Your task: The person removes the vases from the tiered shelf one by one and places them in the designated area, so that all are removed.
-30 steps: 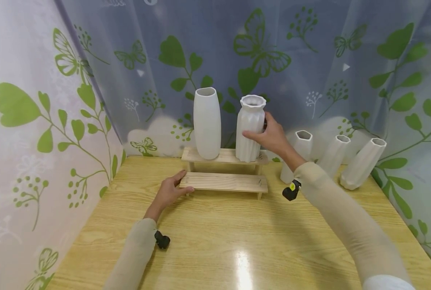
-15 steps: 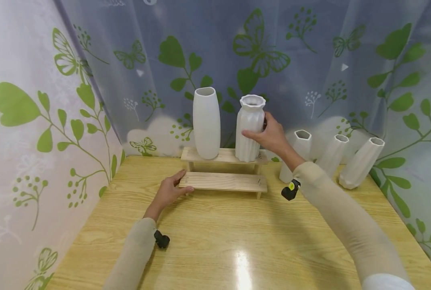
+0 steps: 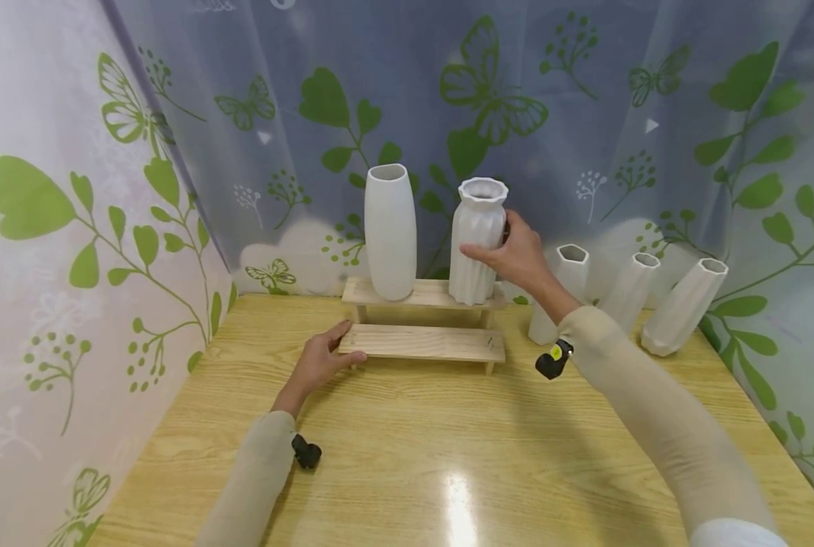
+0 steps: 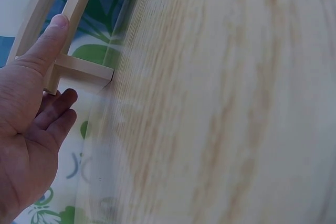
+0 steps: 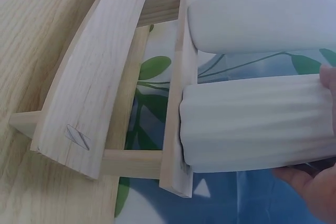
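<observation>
My right hand [image 3: 521, 254] grips a white ribbed vase [image 3: 478, 224] by its right side, thumb across the front. This vase has a scalloped rim and stands upright at the right end of the upper shelf [image 3: 430, 293] of a two-tier wooden stand. In the right wrist view the base of the ribbed vase [image 5: 210, 129] is right at the shelf. To its left stands a taller, smooth white vase [image 3: 391, 235]. My left hand [image 3: 316, 363] holds the left end of the lower shelf [image 3: 423, 343], thumb on one side and fingers on the other, as the left wrist view shows.
Three more white faceted vases are on the table to the right of the stand: one [image 3: 571, 277] partly behind my right forearm, one [image 3: 631, 292] in the middle and one [image 3: 683, 308] at the far right. A leaf-patterned curtain [image 3: 393, 45] hangs behind the wooden table [image 3: 393, 463].
My right hand has shifted the ribbed vase slightly to the right along the upper shelf. The left hand and the stand stay where they were.
</observation>
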Tool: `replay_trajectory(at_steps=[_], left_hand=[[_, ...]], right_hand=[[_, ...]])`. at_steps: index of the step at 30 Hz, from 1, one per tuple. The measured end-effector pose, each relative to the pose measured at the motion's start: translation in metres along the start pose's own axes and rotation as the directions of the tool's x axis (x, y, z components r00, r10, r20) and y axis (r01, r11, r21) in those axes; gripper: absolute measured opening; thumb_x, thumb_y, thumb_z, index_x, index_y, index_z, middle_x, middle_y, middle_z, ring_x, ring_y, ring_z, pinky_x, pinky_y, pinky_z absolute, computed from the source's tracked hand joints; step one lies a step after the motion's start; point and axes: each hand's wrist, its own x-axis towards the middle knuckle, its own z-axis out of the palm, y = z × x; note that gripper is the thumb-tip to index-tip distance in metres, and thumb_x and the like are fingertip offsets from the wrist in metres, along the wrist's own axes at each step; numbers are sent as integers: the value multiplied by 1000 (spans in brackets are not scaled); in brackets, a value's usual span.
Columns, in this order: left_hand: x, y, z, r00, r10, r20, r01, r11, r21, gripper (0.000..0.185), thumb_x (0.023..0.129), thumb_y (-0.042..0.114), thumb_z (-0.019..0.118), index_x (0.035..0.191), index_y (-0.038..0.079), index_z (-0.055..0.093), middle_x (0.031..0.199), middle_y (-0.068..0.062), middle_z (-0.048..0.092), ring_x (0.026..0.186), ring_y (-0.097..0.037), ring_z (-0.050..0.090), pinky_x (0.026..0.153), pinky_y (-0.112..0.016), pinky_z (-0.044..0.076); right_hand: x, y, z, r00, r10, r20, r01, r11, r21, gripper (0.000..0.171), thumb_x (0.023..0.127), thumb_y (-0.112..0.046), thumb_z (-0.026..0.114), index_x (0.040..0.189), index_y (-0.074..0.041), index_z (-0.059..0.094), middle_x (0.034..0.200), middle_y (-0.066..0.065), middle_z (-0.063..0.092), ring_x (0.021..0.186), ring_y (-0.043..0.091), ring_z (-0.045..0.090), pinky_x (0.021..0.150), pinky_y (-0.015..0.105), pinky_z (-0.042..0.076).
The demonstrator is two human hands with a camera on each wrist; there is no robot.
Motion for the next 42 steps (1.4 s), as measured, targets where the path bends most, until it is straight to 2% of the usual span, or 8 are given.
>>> replay_trajectory(at_steps=[2,5,12,14,18,29,42], left_hand=[[-3,7,-1,1000,8,2,-8,1000,3,78,87,21,72,149,3,29,155,-13,24,141,-30,28,108,-42,37],[-4,7,-1,1000,9,-2,-9,1000,-18,78,86,21,72,149,4,30,155,-13,24,141,-31,27,108,-44,37],[10,-32,3,999,31,-27,-31,1000,-3,85,82,38,74,150,10,31,156,-12,25,140,-27,30,106,-41,39],[10,-34,3,999,26,-30,-26,1000,-13,85,81,39,75,150,13,32,156,-11,26,140,-24,30,107,-40,39],[10,-36,4,999,27,-33,-27,1000,-11,84,81,40,75,150,17,33,156,-11,26,140,-24,31,107,-39,39],[10,-35,4,999,20,-40,-21,1000,-20,86,81,38,75,150,10,32,156,-12,26,138,-28,33,102,-40,44],[12,-32,4,999,13,-33,-14,999,-32,85,81,37,76,150,12,33,156,-11,26,138,-26,34,101,-38,44]], right_hand=[[-1,-1,-3,1000,-5,-9,5,1000,-7,97,68,-60,78,140,-9,39,127,12,55,110,28,58,86,46,53],[-3,-4,-9,1000,-5,-19,5,1000,-14,99,66,-63,78,139,-8,40,126,12,56,109,28,58,85,46,53],[-14,-10,-23,1000,27,-10,-27,1000,13,99,64,-63,79,138,-8,41,126,11,55,110,28,57,84,47,53],[-17,-11,-27,999,35,-11,-35,999,27,98,65,-62,79,138,-9,41,127,11,55,110,27,57,85,46,53],[-21,-11,-35,999,50,-19,-49,998,49,97,65,-60,80,138,-10,42,126,10,56,109,26,57,85,45,53],[-41,-7,-50,998,37,-56,-34,999,36,88,67,-56,81,133,-11,48,120,8,59,104,25,60,80,43,53],[-72,7,-69,993,73,-88,-73,997,1,88,68,-56,81,136,-12,47,122,9,58,105,26,59,82,46,53]])
